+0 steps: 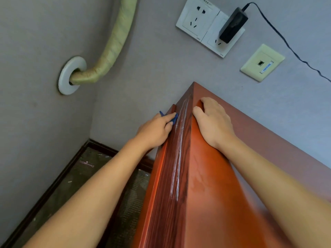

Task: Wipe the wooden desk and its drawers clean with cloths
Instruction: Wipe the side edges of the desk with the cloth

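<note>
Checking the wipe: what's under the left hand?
A blue cloth pokes out from under the left hand, pressed on the desk side. Most of the cloth is hidden by the hand.

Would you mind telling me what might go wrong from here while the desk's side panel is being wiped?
1. The left hand pinches only a small blue cloth; bare fingers may smear the streaked reddish-brown wooden desk side.
2. The right hand rests on the top, possibly leaving prints.
3. The black plugged-in adapter hangs close above; a wide swipe could snag its cord.
</note>
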Available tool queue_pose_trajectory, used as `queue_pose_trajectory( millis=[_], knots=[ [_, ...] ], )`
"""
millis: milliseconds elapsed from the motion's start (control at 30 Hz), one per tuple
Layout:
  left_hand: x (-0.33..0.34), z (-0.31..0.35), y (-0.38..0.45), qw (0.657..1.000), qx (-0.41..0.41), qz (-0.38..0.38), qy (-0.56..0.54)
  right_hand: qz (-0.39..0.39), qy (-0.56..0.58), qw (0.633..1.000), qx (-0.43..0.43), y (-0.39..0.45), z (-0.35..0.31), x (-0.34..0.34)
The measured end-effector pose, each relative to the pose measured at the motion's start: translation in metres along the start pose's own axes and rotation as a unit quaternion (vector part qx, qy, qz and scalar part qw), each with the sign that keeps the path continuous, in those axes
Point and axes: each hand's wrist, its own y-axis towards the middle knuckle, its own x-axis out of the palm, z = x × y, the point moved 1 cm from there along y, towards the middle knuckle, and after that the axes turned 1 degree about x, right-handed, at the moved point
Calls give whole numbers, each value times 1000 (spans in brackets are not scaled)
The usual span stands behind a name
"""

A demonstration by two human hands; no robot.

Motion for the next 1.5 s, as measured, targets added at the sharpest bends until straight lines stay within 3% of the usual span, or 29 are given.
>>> queue_pose_trajectory(
  millis=[167,267,600,733,1000,1233,1367,1500],
  knots=[
    [-2,17,-108,999,12,19,36,-5,4,1000,8,-1,-1,1],
    [-11,24,-121,1000,4,6,27,-3,3,1000,7,1,1,3],
    [-12,18,74,998,-28,-35,47,14,-8,1000,-8,3,5,4],
    [-10,14,103,998,-31,-33,41,14,-4,1000,-12,3,5,4],
    [8,-6,11,995,7,34,-92,8,-3,1000,-4,3,3,4],
    [5,18,-129,995,41,65,-68,7,-4,1000,-3,2,3,4],
    [0,23,-117,998,33,54,-19,7,0,1000,-3,3,4,4],
    [1,13,-33,999,21,34,-24,8,0,1000,-5,5,6,5]
  ],
)
